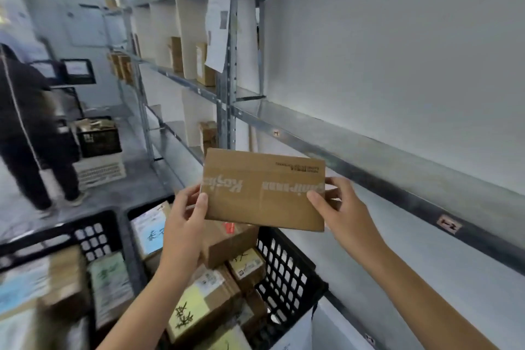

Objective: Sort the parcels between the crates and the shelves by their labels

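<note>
A black lattice-walled plastic crate (287,267) stands below the hands, packed with brown cardboard parcels (207,301), several bearing white or yellow labels with dark handwritten marks. A second black crate (93,236) sits just beside it on the left, also filled; its contents are blurred. To the right, grey metal shelves (355,150) run along the wall; the nearest bay is bare, with small tags on its front rail. Farther bays are split by white dividers (190,37) and hold a few upright boxes. A paper sheet (217,17) hangs on the perforated upright. A person in dark clothing (28,122) stands in the aisle at left, near another loaded crate (98,136) on the floor.

The box (264,189) is held above the near crate, level with the edge of the lower shelf rail, clear of both. The left hand (184,216) is clamped on its left edge, thumb on the front face. The right hand (343,207) is clamped on its right edge, thumb on the front, fingers behind.

The box is flat, rectangular, plain brown cardboard with clear tape carrying inverted white lettering.
</note>
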### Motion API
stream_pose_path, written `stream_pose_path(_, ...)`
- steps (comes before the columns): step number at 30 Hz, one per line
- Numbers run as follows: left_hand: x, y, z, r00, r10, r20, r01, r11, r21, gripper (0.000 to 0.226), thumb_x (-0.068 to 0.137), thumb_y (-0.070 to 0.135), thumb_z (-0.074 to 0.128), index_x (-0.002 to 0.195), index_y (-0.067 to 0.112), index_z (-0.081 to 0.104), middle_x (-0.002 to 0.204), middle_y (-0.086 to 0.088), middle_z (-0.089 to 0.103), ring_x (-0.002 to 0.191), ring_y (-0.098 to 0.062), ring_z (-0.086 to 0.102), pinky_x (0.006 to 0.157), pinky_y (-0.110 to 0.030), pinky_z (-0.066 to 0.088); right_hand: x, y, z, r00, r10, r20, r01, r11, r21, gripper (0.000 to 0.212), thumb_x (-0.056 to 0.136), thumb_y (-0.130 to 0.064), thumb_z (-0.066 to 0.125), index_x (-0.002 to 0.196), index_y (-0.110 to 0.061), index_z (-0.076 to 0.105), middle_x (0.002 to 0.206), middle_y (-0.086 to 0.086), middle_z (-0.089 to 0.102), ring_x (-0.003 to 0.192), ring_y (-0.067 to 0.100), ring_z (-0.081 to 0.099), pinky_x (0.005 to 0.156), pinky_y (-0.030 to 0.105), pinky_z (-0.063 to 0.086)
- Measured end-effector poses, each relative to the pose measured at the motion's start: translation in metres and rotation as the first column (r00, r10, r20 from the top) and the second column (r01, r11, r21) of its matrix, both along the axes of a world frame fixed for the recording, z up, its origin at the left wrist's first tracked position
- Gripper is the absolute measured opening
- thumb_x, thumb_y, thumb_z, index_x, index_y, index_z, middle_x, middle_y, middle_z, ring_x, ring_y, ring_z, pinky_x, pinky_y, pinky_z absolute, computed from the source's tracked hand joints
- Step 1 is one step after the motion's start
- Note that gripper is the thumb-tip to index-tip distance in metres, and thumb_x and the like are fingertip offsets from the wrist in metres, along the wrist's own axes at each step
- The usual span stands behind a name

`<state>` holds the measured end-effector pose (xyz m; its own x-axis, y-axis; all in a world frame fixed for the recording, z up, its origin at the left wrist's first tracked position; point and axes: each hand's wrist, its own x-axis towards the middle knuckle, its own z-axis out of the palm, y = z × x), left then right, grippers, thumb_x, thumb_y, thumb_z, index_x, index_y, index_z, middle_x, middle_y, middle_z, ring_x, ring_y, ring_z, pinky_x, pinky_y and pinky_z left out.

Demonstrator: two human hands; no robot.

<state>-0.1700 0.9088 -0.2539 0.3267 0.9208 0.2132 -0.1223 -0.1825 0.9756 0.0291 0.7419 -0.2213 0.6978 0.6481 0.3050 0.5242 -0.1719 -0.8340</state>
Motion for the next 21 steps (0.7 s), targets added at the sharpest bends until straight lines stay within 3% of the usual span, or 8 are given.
stream_pose_path(2, -0.025, 0.007, -0.013, 0.997, 0.069, -0.022, -0.069, 0.998, 0.002, 0.018, 0.103, 0.026, 0.050, 0.111, 0.036, 0.062, 0.108, 0.011, 0.062, 0.091, 0.005, 0.059, 0.070, -0.021, 0.043, -0.015, 0.020, -0.016, 0.992, 0.123, -0.019, -0.125, 0.990, -0.071, 0.037, 0.093, -0.051, 0.057, 0.126, -0.046, 0.041, 0.106, -0.030, 0.055, 0.095, -0.011, 0.056, 0.064, 0.006, 0.048)
stream_pose_path(5, -0.060, 0.014, -0.021, 0.989, 0.136, -0.064, -0.133, 0.989, 0.058, 0.021, 0.102, 0.017, 0.053, 0.106, 0.035, 0.063, 0.106, 0.013, 0.065, 0.094, 0.007, 0.059, 0.075, -0.017, 0.043, -0.036, 0.048, -0.034, 0.971, 0.224, -0.084, -0.233, 0.966, -0.114, 0.041, 0.095, -0.044, 0.058, 0.129, -0.051, 0.036, 0.110, -0.032, 0.050, 0.099, -0.011, 0.052, 0.081, 0.011, 0.044)
stream_pose_path(8, -0.091, 0.015, -0.029, 0.969, 0.225, -0.103, -0.214, 0.971, 0.107, 0.028, 0.100, 0.010, 0.054, 0.106, 0.035, 0.063, 0.104, 0.017, 0.067, 0.097, 0.007, 0.061, 0.084, -0.019, 0.046, -0.054, 0.075, -0.043, 0.953, 0.274, -0.125, -0.288, 0.951, -0.109, 0.034, 0.093, -0.038, 0.064, 0.106, -0.054, 0.036, 0.105, -0.031, 0.052, 0.090, -0.024, 0.053, 0.061, 0.003, 0.043)
stream_pose_path(10, -0.110, 0.017, -0.035, 0.943, 0.306, -0.135, -0.290, 0.949, 0.125, 0.029, 0.098, 0.007, 0.057, 0.110, 0.032, 0.063, 0.108, 0.010, 0.066, 0.100, -0.001, 0.061, 0.086, -0.024, 0.047, -0.065, 0.091, -0.049, 0.932, 0.318, -0.173, -0.336, 0.938, -0.088, 0.036, 0.092, -0.033, 0.067, 0.101, -0.051, 0.037, 0.106, -0.026, 0.057, 0.087, -0.026, 0.055, 0.055, 0.003, 0.046)
stream_pose_path(13, -0.134, 0.018, -0.043, 0.895, 0.411, -0.171, -0.387, 0.908, 0.159, 0.034, 0.095, 0.006, 0.061, 0.102, 0.040, 0.061, 0.105, 0.003, 0.063, 0.092, -0.006, 0.059, 0.075, -0.023, 0.045, -0.081, 0.109, -0.057, 0.902, 0.362, -0.233, -0.385, 0.921, -0.061, 0.036, 0.090, -0.032, 0.070, 0.104, -0.044, 0.038, 0.109, -0.020, 0.059, 0.087, -0.011, 0.063, 0.058, 0.007, 0.050)
stream_pose_path(15, -0.148, 0.017, -0.047, 0.899, 0.411, -0.153, -0.394, 0.910, 0.126, 0.037, 0.095, 0.006, 0.061, 0.098, 0.043, 0.061, 0.104, 0.003, 0.063, 0.092, -0.011, 0.061, 0.078, -0.030, 0.049, -0.089, 0.119, -0.062, 0.876, 0.400, -0.269, -0.421, 0.907, -0.023, 0.033, 0.092, -0.026, 0.067, 0.107, -0.038, 0.040, 0.112, -0.014, 0.061, 0.090, -0.007, 0.065, 0.064, 0.010, 0.053)
stream_pose_path(18, -0.167, 0.015, -0.053, 0.911, 0.398, -0.108, -0.400, 0.917, 0.010, 0.029, 0.096, 0.008, 0.059, 0.093, 0.036, 0.064, 0.105, 0.001, 0.068, 0.097, -0.018, 0.066, 0.086, -0.041, 0.052, -0.100, 0.131, -0.065, 0.804, 0.461, -0.376, -0.490, 0.871, 0.018, 0.021, 0.098, -0.022, 0.055, 0.112, -0.028, 0.042, 0.119, 0.000, 0.063, 0.102, 0.010, 0.066, 0.085, 0.032, 0.059)
stream_pose_path(21, -0.183, 0.015, -0.057, 0.910, 0.411, -0.059, -0.415, 0.907, -0.067, 0.029, 0.098, 0.007, 0.052, 0.087, 0.031, 0.065, 0.101, -0.002, 0.075, 0.095, -0.015, 0.072, 0.083, -0.030, 0.055, -0.111, 0.139, -0.062, 0.762, 0.476, -0.438, -0.503, 0.862, 0.063, 0.023, 0.100, -0.038, 0.048, 0.112, -0.020, 0.041, 0.117, 0.007, 0.064, 0.104, 0.017, 0.067, 0.088, 0.040, 0.058)
